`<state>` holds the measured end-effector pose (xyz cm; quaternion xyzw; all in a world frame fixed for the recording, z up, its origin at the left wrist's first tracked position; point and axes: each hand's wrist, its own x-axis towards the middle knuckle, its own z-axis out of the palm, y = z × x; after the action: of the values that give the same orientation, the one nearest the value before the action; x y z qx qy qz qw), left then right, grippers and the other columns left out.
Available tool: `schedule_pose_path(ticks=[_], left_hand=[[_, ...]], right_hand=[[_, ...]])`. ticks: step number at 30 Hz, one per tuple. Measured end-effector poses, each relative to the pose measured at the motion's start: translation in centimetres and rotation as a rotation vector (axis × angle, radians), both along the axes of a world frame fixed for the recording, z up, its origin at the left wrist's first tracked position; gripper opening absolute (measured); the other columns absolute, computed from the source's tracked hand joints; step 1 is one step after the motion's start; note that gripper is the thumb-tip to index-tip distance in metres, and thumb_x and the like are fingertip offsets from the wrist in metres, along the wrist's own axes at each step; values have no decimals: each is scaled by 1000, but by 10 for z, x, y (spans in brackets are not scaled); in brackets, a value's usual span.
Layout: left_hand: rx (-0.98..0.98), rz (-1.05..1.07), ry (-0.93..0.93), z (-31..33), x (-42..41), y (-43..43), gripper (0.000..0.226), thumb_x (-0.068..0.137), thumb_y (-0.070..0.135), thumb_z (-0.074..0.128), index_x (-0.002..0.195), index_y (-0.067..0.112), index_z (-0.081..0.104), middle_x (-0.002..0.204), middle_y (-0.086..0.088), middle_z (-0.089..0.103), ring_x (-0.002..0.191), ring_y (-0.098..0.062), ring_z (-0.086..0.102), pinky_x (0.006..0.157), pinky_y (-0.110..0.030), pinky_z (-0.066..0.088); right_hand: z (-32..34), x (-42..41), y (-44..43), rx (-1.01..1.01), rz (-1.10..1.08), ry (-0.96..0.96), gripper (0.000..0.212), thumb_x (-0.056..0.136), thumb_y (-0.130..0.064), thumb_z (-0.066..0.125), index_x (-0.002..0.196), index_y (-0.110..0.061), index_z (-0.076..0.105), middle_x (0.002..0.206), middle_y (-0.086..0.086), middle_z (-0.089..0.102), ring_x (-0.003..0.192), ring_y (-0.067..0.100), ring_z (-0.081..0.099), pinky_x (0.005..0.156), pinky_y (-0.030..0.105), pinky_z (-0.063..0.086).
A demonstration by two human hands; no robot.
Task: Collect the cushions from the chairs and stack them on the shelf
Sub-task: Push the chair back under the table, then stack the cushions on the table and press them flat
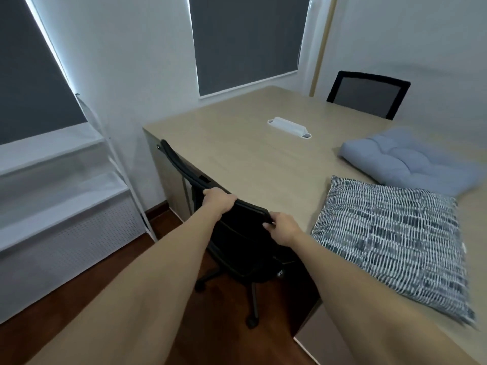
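A black office chair (245, 248) on castors stands pushed against the near edge of the wooden table (253, 159). My left hand (220, 201) grips the top of its backrest, and my right hand (283, 229) grips the same top edge further right. Its seat is mostly hidden by the backrest and my arms. Two cushions lie on the table to the right: a dark-and-white patterned cushion (392, 238) near me and a pale blue tufted cushion (411, 159) behind it. A white shelf unit (60, 177) stands at the left under the window.
A second black chair (369, 94) stands at the table's far side by the wall. A white cable box (289, 126) sits in the middle of the table. Dark wooden floor runs between the shelf unit and the table.
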<state>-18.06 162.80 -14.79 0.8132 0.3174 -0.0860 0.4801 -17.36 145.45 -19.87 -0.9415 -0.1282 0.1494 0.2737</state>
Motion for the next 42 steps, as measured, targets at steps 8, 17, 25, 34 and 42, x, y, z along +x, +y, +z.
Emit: schedule_pose_path(ticks=[8, 17, 25, 34, 42], left_hand=[[176, -105, 112, 0, 31, -15, 69, 100, 35, 40, 151, -2, 11, 131, 0, 47, 78, -27, 52, 62, -27, 40], [653, -322, 275, 27, 34, -26, 57, 100, 34, 39, 145, -1, 33, 148, -24, 38, 133, -41, 40, 110, -45, 37], [814, -740, 191, 26, 35, -127, 44, 92, 13, 42, 134, 0, 47, 144, -19, 46, 133, -35, 45, 107, -39, 41], [821, -1091, 51, 41, 46, -288, 44, 97, 24, 44, 132, 0, 52, 141, -18, 51, 128, -32, 51, 105, -34, 40], [700, -1205, -87, 30, 57, -504, 48, 99, 24, 42, 141, 0, 43, 149, -17, 42, 136, -30, 43, 111, -31, 33]], right_hand=[[9, 19, -25, -23, -26, 119, 43, 96, -15, 49, 139, -14, 49, 139, 7, 56, 132, 20, 49, 106, 21, 33], [28, 12, -76, -124, -141, 165, 48, 96, -17, 52, 141, -7, 43, 144, 12, 48, 133, 27, 46, 110, 30, 35], [57, -21, -195, -202, -364, 209, 45, 94, -17, 53, 136, -2, 50, 143, 14, 48, 130, 29, 48, 106, 35, 40], [60, -65, -357, -235, -665, 225, 39, 92, -10, 48, 127, 3, 57, 103, 14, 61, 88, 22, 52, 62, 27, 51], [42, -77, -546, -178, -908, 184, 45, 93, -13, 48, 138, -7, 49, 126, 7, 56, 116, 20, 52, 84, 19, 46]])
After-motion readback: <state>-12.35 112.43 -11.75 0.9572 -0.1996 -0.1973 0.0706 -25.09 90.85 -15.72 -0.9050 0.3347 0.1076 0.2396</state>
